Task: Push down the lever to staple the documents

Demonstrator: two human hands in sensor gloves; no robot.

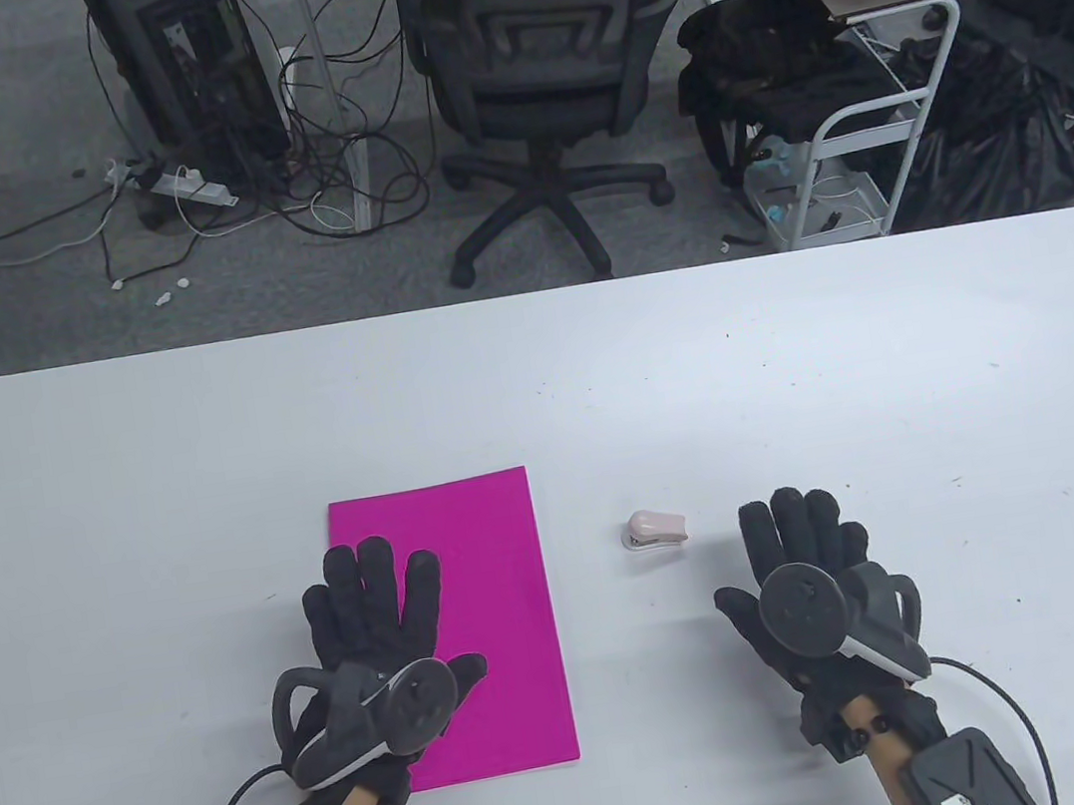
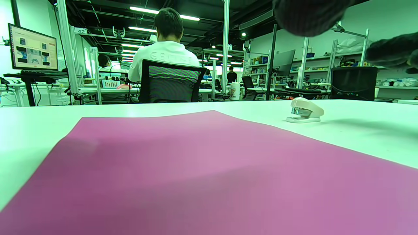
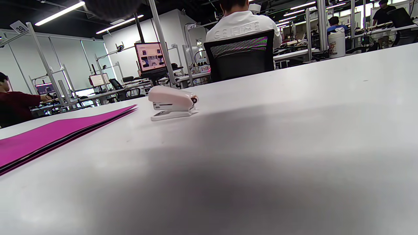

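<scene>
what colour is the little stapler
Pale pink stapler with a white base, clearest in the right wrist view.

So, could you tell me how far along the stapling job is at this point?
Barely started. The magenta sheets lie stacked on the table, with the left hand flat over them. The stapler sits apart, untouched; the right hand is beside it, fingers spread. Fetching the stapler, feeding the paper in and pressing its lever remain.

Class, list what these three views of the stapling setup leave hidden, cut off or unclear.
- Sheet count of the magenta documents: edges too thin, all views.
- Staples inside the pink stapler: too small, closed body.
- Paper under the left hand: covered by the glove.
- Right hand fingers: nearly out of the right wrist view.
</scene>
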